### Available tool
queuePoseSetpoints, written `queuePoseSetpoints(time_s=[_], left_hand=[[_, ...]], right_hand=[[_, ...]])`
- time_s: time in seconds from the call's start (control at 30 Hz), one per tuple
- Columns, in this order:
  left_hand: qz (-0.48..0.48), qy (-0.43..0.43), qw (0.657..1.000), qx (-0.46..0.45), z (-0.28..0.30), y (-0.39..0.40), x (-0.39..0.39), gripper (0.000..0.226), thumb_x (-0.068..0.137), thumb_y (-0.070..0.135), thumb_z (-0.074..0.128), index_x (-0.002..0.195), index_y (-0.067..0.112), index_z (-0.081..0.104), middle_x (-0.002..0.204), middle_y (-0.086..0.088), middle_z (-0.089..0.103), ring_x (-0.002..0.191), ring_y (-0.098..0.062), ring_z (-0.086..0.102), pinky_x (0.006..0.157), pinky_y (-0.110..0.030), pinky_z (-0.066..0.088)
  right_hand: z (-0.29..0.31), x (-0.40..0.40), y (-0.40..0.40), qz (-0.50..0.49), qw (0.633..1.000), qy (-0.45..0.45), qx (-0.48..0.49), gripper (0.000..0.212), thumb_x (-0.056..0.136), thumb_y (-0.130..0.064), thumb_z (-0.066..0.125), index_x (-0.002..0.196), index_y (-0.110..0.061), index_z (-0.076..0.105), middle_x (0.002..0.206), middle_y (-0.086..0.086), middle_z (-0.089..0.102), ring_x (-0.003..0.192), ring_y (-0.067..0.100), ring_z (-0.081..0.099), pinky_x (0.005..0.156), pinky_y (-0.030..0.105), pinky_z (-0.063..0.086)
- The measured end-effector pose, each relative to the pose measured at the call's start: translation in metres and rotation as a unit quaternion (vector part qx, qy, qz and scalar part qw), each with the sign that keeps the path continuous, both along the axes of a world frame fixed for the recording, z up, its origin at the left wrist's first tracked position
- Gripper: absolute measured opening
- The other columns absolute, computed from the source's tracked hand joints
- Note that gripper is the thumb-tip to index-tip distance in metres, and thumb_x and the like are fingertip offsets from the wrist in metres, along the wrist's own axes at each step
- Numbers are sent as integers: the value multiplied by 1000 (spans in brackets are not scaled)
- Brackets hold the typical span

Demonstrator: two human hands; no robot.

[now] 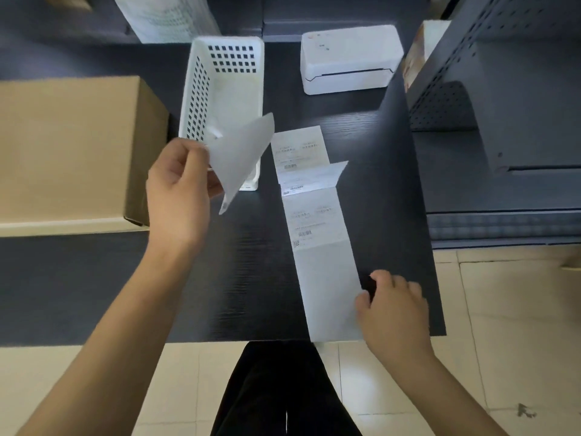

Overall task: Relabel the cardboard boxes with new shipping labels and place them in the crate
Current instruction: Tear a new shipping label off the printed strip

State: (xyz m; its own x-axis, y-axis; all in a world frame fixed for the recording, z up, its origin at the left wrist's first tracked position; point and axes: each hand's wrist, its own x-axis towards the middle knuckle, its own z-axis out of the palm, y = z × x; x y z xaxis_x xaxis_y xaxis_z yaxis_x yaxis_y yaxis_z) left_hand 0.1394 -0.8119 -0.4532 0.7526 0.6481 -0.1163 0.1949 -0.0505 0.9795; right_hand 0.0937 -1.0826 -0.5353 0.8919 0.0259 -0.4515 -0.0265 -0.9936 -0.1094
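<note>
A brown cardboard box (69, 146) stands at the left of the dark table. My left hand (177, 190) pinches a loose white label sheet (240, 155) in the air, just right of the box and in front of the white crate (220, 89). A folded strip of printed shipping labels (314, 215) lies along the table's middle, its blank near end reaching the front edge. My right hand (393, 306) has curled fingers on that blank end's right edge, pinching or pressing it down.
A white label printer (349, 58) sits at the back right. A grey perforated metal shelf (503, 89) rises on the right. Another white perforated basket (166, 17) stands behind the crate. Tiled floor and my dark trousers show below the table edge (220, 341).
</note>
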Motion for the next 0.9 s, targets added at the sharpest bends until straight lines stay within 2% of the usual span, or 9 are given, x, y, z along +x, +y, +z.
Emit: queuePoseSetpoints(time_s=[0.1,0.3,0.4,0.47,0.57,0.67,0.73,0.8,0.9], left_hand=[[-28,-13,1000,2,1,-4,-9,25,89,23,48,66,29,56,75,8,64,67,-6,65,58,-19,51],[-43,10,999,23,1,-4,-26,23,91,27,49,69,30,57,76,4,65,73,-13,68,72,-33,58],[-72,7,996,58,3,0,-35,20,93,27,49,75,24,57,69,7,62,70,-11,64,77,-45,58],[-103,-9,991,81,4,8,-42,19,94,23,50,78,19,57,66,9,58,65,-8,58,74,-40,57],[-182,-36,968,167,9,26,-54,15,96,17,52,85,14,61,74,13,61,70,-2,59,67,-19,48],[-252,-47,921,292,18,57,-65,19,95,26,53,96,10,64,95,5,64,89,-14,61,77,-34,49],[-288,-52,887,356,23,84,-71,28,92,34,55,98,10,66,104,0,63,98,-18,59,85,-36,47],[-317,-51,865,386,28,114,-77,35,89,43,58,102,12,67,115,0,61,111,-17,55,94,-38,43],[-302,-69,875,371,34,161,-91,32,88,41,59,104,14,67,121,-1,57,117,-16,49,99,-37,41]], right_hand=[[22,8,18,27,997,-67,-40,47,94,-43,45,135,-21,43,141,4,43,126,24,41,103,37,38],[61,38,77,51,967,-136,210,21,95,-32,53,114,-25,60,113,-13,53,106,10,50,85,19,44],[78,44,115,21,923,-69,379,10,94,-25,57,101,-31,61,90,-28,57,88,-2,59,71,6,46],[87,45,140,-34,879,14,475,11,96,-29,55,100,-25,63,88,-16,68,83,-2,64,74,12,51],[106,48,172,-134,798,121,575,30,99,-39,45,105,-16,63,89,-2,74,82,11,72,71,23,57],[128,46,198,-190,706,199,653,39,90,-51,46,108,-19,61,93,2,76,88,17,73,71,26,59],[137,42,220,-193,696,207,660,34,91,-43,52,112,-19,62,101,4,75,94,21,72,79,34,59],[140,38,245,-216,694,191,660,25,95,-20,53,116,-9,60,104,6,73,98,22,70,85,39,58],[141,30,288,-245,684,151,670,22,96,-5,45,107,-14,62,105,2,73,101,18,69,84,36,58]])
